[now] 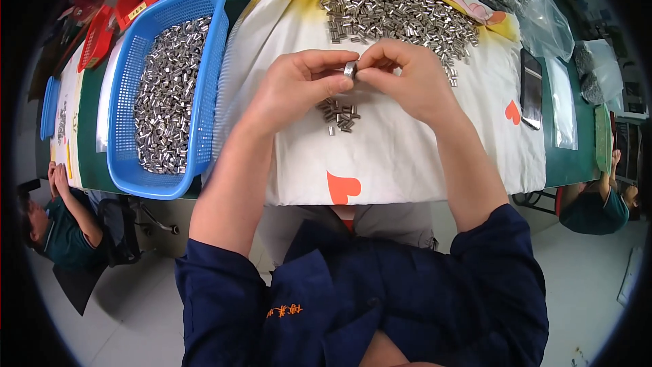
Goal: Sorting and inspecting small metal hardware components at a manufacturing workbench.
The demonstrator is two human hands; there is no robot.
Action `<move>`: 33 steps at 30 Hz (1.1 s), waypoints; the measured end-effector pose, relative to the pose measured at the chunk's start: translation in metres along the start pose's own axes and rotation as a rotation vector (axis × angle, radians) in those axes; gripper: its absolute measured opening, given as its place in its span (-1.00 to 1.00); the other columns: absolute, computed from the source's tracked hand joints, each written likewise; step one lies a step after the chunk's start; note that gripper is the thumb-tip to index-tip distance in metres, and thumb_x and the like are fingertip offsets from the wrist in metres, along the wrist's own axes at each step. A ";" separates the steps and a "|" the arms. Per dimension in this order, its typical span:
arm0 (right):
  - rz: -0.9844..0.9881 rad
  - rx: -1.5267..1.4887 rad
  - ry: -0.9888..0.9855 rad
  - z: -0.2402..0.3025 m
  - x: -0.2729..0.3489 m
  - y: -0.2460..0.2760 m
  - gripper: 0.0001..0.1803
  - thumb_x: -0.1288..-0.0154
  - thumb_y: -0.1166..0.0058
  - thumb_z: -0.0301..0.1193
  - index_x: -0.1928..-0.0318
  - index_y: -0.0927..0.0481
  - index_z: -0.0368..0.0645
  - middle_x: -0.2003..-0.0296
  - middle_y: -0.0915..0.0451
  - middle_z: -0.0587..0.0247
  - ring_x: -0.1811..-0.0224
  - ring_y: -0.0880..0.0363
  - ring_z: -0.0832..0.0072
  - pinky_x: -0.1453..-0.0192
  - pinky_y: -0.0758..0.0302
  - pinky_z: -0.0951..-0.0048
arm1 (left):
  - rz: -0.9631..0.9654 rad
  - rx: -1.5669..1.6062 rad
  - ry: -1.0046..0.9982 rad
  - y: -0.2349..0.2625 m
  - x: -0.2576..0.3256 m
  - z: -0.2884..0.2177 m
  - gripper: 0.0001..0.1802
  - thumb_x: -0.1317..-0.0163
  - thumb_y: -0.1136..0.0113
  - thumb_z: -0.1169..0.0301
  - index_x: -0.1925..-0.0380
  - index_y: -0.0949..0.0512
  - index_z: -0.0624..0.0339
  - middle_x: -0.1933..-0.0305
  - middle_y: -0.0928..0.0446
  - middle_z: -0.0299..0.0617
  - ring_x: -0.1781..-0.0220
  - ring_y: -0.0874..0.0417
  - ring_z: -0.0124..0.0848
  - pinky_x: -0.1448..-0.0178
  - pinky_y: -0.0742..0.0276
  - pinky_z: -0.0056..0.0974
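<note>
Over the white cloth (pixel 292 170), my left hand (pixel 295 85) pinches a short, shiny metal ring-like piece (pixel 350 69) between thumb and fingers. My right hand (pixel 411 78) meets it from the other side, its thumb and curled fingers pressed together at the piece. Whatever lies inside the right fingertips is hidden. Just below both hands sits a small cluster of metal cylinders (pixel 345 122), some upright and some tipped over. Beyond my hands spreads a large heap of similar small cylinders (pixel 387 10).
A blue perforated basket (pixel 119 102) full of small metal pieces (pixel 170 95) stands left. Red bins (pixel 129 4) lie behind it. On the right are a dark phone (pixel 530 88) and clear plastic bags (pixel 543 24). Other people sit at both sides.
</note>
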State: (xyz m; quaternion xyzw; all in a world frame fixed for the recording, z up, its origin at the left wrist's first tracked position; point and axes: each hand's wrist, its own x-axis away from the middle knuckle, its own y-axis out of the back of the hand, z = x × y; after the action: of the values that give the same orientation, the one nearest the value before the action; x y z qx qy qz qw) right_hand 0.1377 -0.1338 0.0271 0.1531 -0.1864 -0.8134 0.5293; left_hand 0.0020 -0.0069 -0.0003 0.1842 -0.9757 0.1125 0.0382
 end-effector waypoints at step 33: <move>-0.214 0.371 0.361 -0.004 -0.002 -0.012 -0.89 0.04 -0.09 -0.48 0.42 -0.54 -0.19 0.46 -0.55 0.24 0.44 -0.53 0.39 0.34 -0.45 0.46 | -0.099 -0.122 -0.039 0.002 -0.006 0.004 -0.63 -0.06 -0.16 0.54 0.07 -0.46 0.30 0.29 -0.56 -0.27 0.28 -0.53 -0.63 0.22 -0.45 -0.55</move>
State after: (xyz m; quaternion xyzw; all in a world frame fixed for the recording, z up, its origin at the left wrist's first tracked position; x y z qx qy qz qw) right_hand 0.1308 -0.1282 0.0181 0.4087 -0.2177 -0.7762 0.4280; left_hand 0.0069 -0.0037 -0.0050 0.2315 -0.9710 0.0472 0.0360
